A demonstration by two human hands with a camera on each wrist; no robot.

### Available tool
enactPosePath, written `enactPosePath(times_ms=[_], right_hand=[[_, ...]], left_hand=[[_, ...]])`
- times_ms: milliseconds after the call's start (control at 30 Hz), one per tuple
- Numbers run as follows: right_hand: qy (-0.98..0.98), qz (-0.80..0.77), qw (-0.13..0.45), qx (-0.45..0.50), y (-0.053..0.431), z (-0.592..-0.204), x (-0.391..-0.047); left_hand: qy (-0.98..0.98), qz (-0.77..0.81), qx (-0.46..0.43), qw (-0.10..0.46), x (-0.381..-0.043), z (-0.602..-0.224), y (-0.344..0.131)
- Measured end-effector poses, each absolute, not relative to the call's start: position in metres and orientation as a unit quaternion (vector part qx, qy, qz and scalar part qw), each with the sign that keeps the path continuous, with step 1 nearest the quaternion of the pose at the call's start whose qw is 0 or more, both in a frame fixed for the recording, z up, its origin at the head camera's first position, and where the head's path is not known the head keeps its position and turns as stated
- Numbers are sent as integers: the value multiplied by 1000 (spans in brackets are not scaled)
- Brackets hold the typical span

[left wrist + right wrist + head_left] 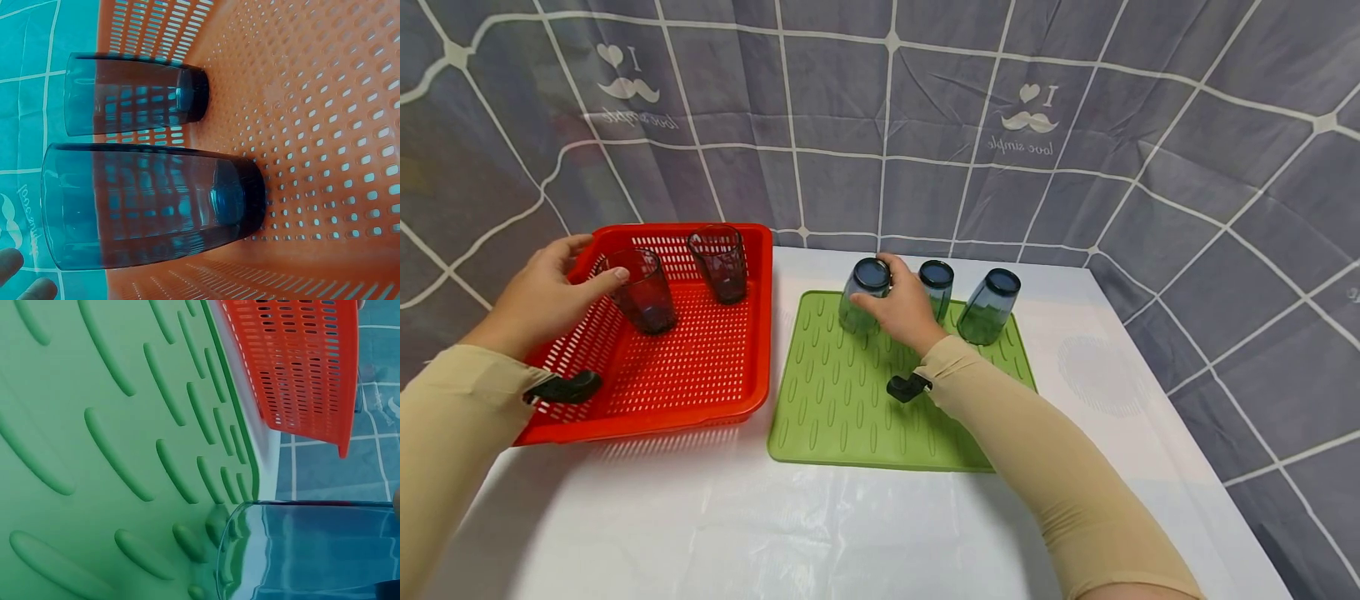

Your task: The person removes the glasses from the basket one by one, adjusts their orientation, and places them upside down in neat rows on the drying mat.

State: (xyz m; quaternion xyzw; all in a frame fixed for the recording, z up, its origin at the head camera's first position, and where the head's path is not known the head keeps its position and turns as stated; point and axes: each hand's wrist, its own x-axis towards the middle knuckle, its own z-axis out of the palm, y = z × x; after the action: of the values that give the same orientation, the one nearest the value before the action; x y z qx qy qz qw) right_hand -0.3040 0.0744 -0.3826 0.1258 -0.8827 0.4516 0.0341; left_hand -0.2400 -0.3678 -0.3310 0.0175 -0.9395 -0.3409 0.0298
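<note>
My right hand (910, 308) grips a blue-tinted drinking glass (859, 312), which is upside down at the back left of the green ridged mat (842, 417). In the right wrist view the mouth of this glass (325, 544) is down at the mat. My left hand (542, 292) is over the left rim of the red basket (763, 333), thumb stretched toward a glass (651, 304) standing mouth up inside. Its fingertips (39, 290) show beside that glass in the left wrist view, apart from it. Behind stands another upright glass (724, 271).
Two more upside-down glasses, a middle one (936, 287) partly behind my right hand and a right one (988, 308), stand along the mat's back. The white table (760, 525) carries basket and mat. A grey patterned curtain (835, 108) hangs behind and at both sides.
</note>
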Motion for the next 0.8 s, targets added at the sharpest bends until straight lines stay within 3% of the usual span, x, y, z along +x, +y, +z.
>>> enactPosePath(times_ms=[800], right_hand=[[-884, 455, 4, 111, 67, -391, -315]], left_hand=[[-941, -338, 10, 10, -249, -337, -364]])
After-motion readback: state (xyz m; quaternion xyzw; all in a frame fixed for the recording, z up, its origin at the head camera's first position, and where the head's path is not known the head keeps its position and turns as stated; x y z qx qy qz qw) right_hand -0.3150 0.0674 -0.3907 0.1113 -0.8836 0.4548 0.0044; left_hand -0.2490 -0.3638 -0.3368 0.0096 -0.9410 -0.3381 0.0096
